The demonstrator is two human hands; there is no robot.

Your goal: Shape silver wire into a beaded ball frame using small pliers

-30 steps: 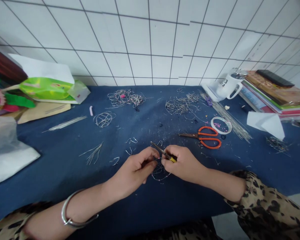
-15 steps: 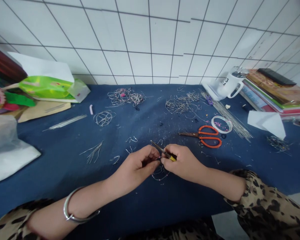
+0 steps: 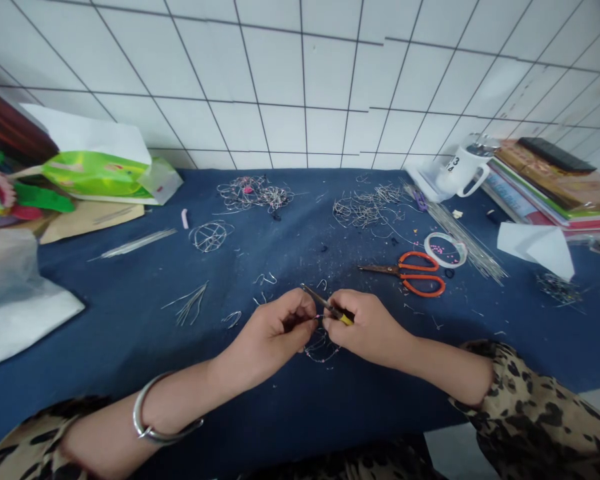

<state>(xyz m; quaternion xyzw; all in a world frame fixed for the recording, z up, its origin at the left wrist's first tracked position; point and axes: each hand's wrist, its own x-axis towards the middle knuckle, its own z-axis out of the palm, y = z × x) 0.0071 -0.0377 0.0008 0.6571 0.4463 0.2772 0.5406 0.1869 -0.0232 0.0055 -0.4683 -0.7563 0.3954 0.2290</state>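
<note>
My left hand (image 3: 273, 333) and my right hand (image 3: 367, 327) meet near the front middle of the blue cloth (image 3: 130, 333). The right hand is closed round small pliers (image 3: 325, 305) with a yellow and black grip, the jaws pointing up and left. The left hand pinches a beaded wire piece (image 3: 321, 348), a rounded wire frame with small pink beads that hangs between and below the two hands. A silver bangle (image 3: 155, 417) sits on my left wrist.
Orange scissors (image 3: 410, 275) lie right of the hands, beside a tape ring (image 3: 445, 249) and straight wires (image 3: 473, 250). Tangled wire heaps (image 3: 255, 193) (image 3: 367, 207) lie farther back. A mug (image 3: 457, 175) and stacked books (image 3: 555, 180) are at the right; bags (image 3: 100, 170) are at the left.
Both hands stay together on the wire piece with only tiny shifts. The view has drifted slightly.
</note>
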